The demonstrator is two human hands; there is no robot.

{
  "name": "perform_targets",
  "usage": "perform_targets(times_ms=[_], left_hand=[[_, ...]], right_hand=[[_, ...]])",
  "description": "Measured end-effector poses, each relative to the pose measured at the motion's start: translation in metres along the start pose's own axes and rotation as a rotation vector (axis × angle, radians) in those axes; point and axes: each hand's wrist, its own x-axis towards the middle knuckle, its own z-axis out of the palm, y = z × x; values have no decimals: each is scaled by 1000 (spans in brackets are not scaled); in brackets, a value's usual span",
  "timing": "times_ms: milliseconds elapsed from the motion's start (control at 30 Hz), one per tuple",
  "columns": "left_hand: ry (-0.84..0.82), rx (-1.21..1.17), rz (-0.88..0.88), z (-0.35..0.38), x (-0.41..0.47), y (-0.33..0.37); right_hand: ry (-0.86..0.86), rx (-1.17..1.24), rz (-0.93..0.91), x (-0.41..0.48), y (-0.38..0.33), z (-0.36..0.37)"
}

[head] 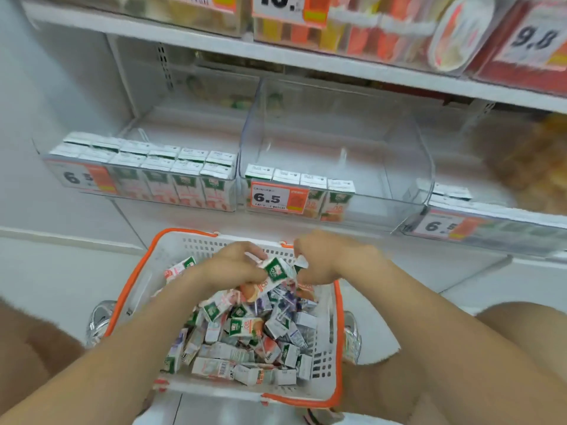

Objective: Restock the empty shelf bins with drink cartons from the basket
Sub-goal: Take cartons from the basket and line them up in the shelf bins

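A white basket [184, 250] with an orange rim sits on the floor in front of me, holding several loose drink cartons [245, 338]. My left hand [233, 265] grips a green-and-white carton [274, 271] over the far end of the basket. My right hand [325, 259] curls round another carton [302, 262] right beside it. On the shelf, the left clear bin [144, 185] holds two rows of cartons. The middle clear bin [383, 191] has one short front row of cartons [302, 179] and bare space behind and to the right.
A third bin [491, 222] at right holds a few cartons behind a 6.5 price tag. The shelf above [276, 56] carries boxed goods with price cards. My knees flank the basket. White floor lies to the left.
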Motion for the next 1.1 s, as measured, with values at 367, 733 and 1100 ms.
perform_targets(times_ms=[367,733,1100], left_hand=[[191,-4,508,25,-60,113],[351,-6,816,56,-7,198],[538,-105,799,75,23,188]], right_hand=[[501,24,173,-76,20,-115],[734,114,144,-70,128,-94],[221,362,164,-50,122,-92]])
